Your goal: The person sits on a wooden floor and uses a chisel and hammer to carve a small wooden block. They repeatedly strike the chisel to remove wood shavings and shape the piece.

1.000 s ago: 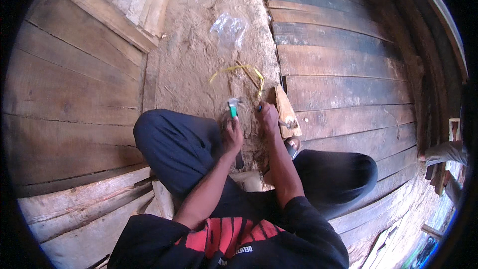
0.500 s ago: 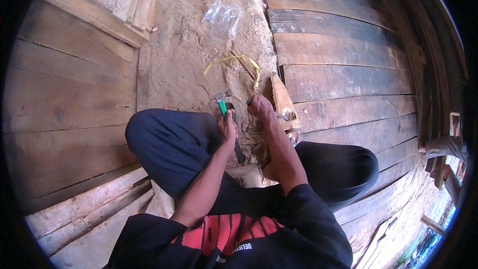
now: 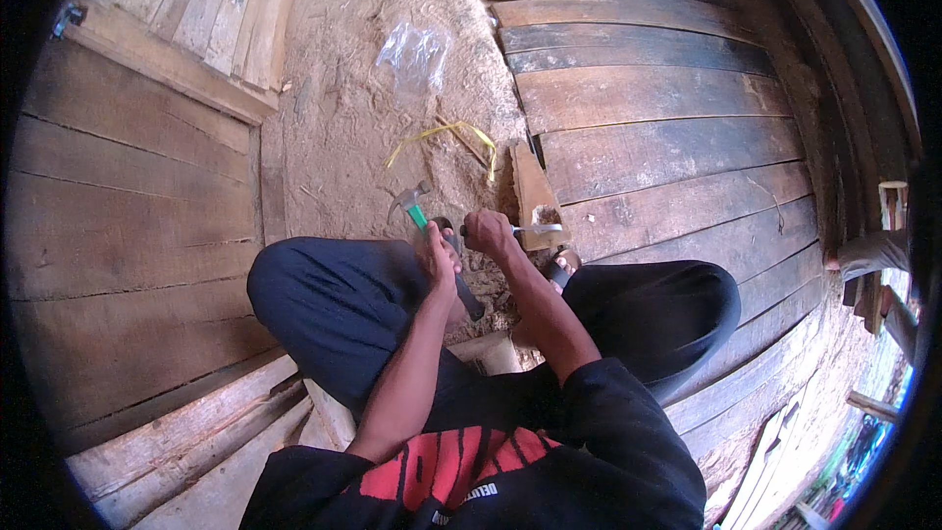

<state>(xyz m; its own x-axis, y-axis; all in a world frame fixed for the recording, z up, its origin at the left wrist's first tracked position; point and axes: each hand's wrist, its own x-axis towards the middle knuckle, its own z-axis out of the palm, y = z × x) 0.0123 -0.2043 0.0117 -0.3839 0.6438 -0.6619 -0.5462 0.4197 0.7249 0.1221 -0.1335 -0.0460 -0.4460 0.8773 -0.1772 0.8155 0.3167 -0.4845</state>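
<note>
My left hand (image 3: 441, 255) is closed round a claw hammer (image 3: 417, 216) with a green neck and black handle; its head points up and to the left. Close beside it, my right hand (image 3: 489, 232) grips a dark-handled chisel (image 3: 540, 229), whose light metal blade points right, over the lower end of a tapered wooden block (image 3: 530, 180). A rough chipped hollow shows in that end of the block. Whether the blade touches the wood, I cannot tell.
Beyond my hands, a yellow strap (image 3: 429, 133), a thin stick (image 3: 465, 143) and a clear plastic bag (image 3: 416, 54) lie on the sandy ground (image 3: 334, 137). A plank platform (image 3: 677, 147) is at right, a plank surface (image 3: 128, 206) at left. Another person's arm (image 3: 873, 255) shows far right.
My right hand has drawn left with the chisel and turned its blade nearly level, nearer to my left hand. The hammer head has tilted further left. The whole view has shifted slightly.
</note>
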